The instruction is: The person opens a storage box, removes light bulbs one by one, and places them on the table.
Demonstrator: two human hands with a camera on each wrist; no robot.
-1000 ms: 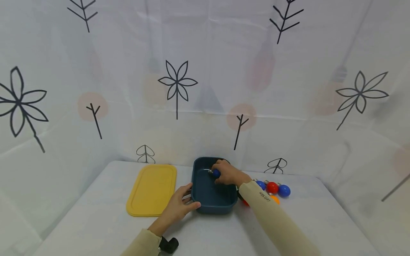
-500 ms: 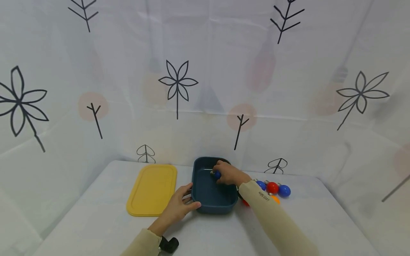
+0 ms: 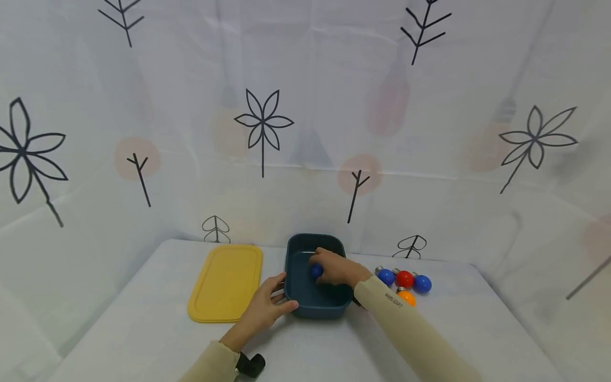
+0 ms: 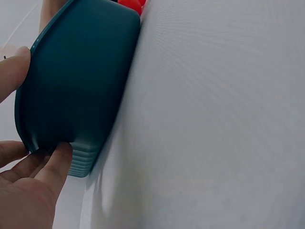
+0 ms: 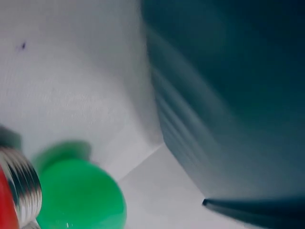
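Note:
In the head view, my right hand point(image 3: 335, 268) is inside the dark teal box point(image 3: 317, 313) and holds a blue light bulb point(image 3: 316, 271) above its floor, the fingers partly hiding it. My left hand point(image 3: 266, 306) grips the box at its near left corner, thumb at the front and fingers along the left wall. The left wrist view shows the thumb at the rim of the box point(image 4: 78, 71) and fingertips under its ribbed end. From the right wrist camera the box wall point(image 5: 228, 105) appears close, while the right hand is out of sight.
Right of the box lie two more blue bulbs point(image 3: 422, 284), a red bulb point(image 3: 404, 279) and an orange bulb point(image 3: 407, 298). A green bulb point(image 5: 81, 195) shows in the right wrist view. A yellow lid point(image 3: 226, 284) lies to the left. A patterned cloth hangs behind.
My right hand has moved nearer and slightly left inside the box with the blue light bulb. The left hand keeps its place on the box.

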